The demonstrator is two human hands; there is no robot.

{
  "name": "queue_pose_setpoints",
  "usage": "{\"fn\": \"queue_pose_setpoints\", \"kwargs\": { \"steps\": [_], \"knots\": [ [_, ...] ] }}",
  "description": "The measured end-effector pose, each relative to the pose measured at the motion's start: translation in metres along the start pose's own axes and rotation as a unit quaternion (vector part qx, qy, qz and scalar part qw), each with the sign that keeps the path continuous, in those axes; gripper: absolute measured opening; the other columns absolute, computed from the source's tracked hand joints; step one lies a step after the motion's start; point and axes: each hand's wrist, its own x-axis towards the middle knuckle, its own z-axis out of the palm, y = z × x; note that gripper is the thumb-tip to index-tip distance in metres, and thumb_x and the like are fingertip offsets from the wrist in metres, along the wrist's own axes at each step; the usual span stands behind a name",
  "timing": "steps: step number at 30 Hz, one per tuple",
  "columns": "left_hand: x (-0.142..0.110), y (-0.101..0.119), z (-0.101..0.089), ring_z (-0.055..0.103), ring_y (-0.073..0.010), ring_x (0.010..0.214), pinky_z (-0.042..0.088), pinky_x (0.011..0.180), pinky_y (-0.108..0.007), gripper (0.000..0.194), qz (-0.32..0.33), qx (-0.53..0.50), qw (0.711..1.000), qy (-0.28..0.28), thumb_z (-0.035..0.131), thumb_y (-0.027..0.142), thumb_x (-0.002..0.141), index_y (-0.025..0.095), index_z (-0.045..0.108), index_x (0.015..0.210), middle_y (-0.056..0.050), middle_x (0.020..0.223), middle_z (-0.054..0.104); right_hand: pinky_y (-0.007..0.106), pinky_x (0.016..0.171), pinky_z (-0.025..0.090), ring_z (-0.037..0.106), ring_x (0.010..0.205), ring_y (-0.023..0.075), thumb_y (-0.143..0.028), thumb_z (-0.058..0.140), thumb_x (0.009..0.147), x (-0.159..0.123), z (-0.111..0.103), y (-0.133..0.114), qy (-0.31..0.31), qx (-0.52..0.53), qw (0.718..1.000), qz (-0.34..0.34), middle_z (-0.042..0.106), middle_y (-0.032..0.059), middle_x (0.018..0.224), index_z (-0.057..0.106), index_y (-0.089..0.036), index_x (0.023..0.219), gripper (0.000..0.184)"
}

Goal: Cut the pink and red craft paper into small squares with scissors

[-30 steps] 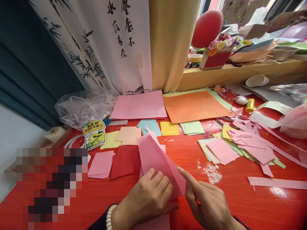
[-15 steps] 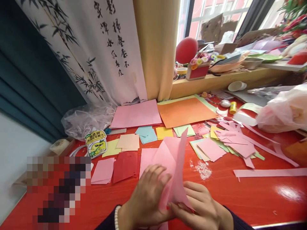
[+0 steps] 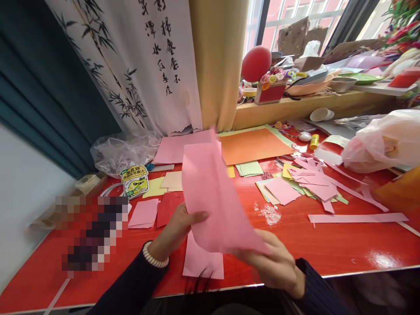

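Between my hands is a sheet of pink paper (image 3: 213, 197), lifted off the table and creased lengthwise. My left hand (image 3: 182, 218) pinches its left edge, thumb across the front and the other fingers behind it. At the lower right corner, my right hand (image 3: 271, 260) grips the sheet, slightly blurred. Beneath it another pink sheet (image 3: 203, 262) lies flat near the table's front edge. Left of the held sheet are a stack of red paper squares (image 3: 169, 208) and a stack of pink squares (image 3: 144, 213), partly close to my left hand.
Along the back lie a large orange sheet (image 3: 256, 146) and a large pink sheet (image 3: 170, 146). Pink scraps (image 3: 315, 183) and a long paper strip (image 3: 357, 218) spread at right, near a plastic bag (image 3: 387, 142). A drink pouch (image 3: 134, 181) stands at left.
The pink sheet has been raised and opened out from a folded shape. My left hand has moved left to its edge, and my right hand has shifted slightly right.
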Motion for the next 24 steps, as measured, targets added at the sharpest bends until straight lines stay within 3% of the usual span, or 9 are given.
{"fn": "queue_pose_setpoints", "kwargs": {
  "steps": [3, 6, 9, 11, 14, 17, 24],
  "knots": [
    [0.003, 0.004, -0.005, 0.066, -0.0248, 0.093, 0.053, 0.08, -0.032, 0.033, 0.036, -0.001, 0.994, 0.1, 0.078, 0.031, 0.063, 0.013, 0.071, 0.09, -0.01, 0.098, 0.072, 0.026, 0.052, 0.054, 0.062, 0.057, 0.0125, -0.008, 0.04, 0.089, -0.006, 0.002, 0.002, 0.058, 0.006, 0.99, 0.129, 0.067, 0.0012, 0.072, 0.058, -0.024, 0.123, 0.042],
    [0.007, 0.002, -0.013, 0.065, -0.0227, 0.093, 0.051, 0.08, -0.03, 0.032, 0.072, 0.021, 0.987, 0.143, 0.077, 0.03, 0.065, 0.012, 0.07, 0.091, -0.009, 0.1, 0.071, 0.023, 0.05, 0.052, 0.058, 0.049, 0.0104, -0.014, 0.04, 0.092, -0.006, 0.008, 0.002, 0.018, -0.014, 0.975, 0.222, 0.063, -0.0015, 0.066, 0.052, -0.022, 0.128, 0.04],
    [0.009, -0.001, -0.019, 0.065, -0.0215, 0.091, 0.051, 0.077, -0.029, 0.036, 0.084, 0.018, 0.986, 0.145, 0.075, 0.03, 0.067, 0.012, 0.067, 0.097, -0.009, 0.104, 0.07, 0.03, 0.065, 0.057, 0.066, 0.077, 0.0174, -0.019, 0.041, 0.092, -0.003, 0.018, -0.002, -0.047, -0.062, 0.977, 0.197, 0.069, 0.0078, 0.089, 0.06, -0.016, 0.115, 0.03],
    [0.008, -0.002, -0.02, 0.066, -0.0216, 0.09, 0.051, 0.075, -0.028, 0.036, 0.083, 0.014, 0.986, 0.144, 0.073, 0.031, 0.068, 0.011, 0.066, 0.098, -0.01, 0.103, 0.07, 0.036, 0.075, 0.057, 0.065, 0.092, 0.0222, -0.017, 0.042, 0.09, -0.002, 0.027, -0.003, -0.099, -0.086, 0.977, 0.166, 0.068, 0.0112, 0.101, 0.062, -0.015, 0.107, 0.026],
    [0.007, -0.003, -0.018, 0.066, -0.0213, 0.087, 0.05, 0.074, -0.028, 0.033, 0.083, 0.01, 0.985, 0.152, 0.072, 0.031, 0.069, 0.011, 0.067, 0.095, -0.009, 0.099, 0.071, 0.042, 0.079, 0.055, 0.063, 0.094, 0.0246, -0.015, 0.047, 0.088, -0.005, 0.039, 0.0, -0.161, -0.115, 0.965, 0.17, 0.067, 0.0106, 0.101, 0.062, -0.016, 0.103, 0.022],
    [0.006, -0.001, -0.017, 0.066, -0.0201, 0.084, 0.05, 0.072, -0.026, 0.031, 0.077, 0.003, 0.984, 0.159, 0.072, 0.03, 0.068, 0.012, 0.068, 0.093, -0.007, 0.095, 0.072, 0.042, 0.08, 0.054, 0.061, 0.093, 0.0241, -0.013, 0.049, 0.087, -0.013, 0.044, 0.008, -0.179, -0.126, 0.957, 0.189, 0.065, 0.0103, 0.1, 0.062, -0.016, 0.102, 0.02],
    [0.004, 0.006, -0.019, 0.065, -0.0184, 0.081, 0.049, 0.068, -0.024, 0.031, 0.082, -0.012, 0.979, 0.186, 0.072, 0.029, 0.068, 0.012, 0.068, 0.093, -0.006, 0.093, 0.071, 0.044, 0.082, 0.05, 0.059, 0.095, 0.0244, -0.004, 0.037, 0.087, -0.027, 0.02, 0.018, -0.195, -0.15, 0.954, 0.171, 0.065, 0.0119, 0.098, 0.061, -0.014, 0.104, 0.031]
  ]
}}
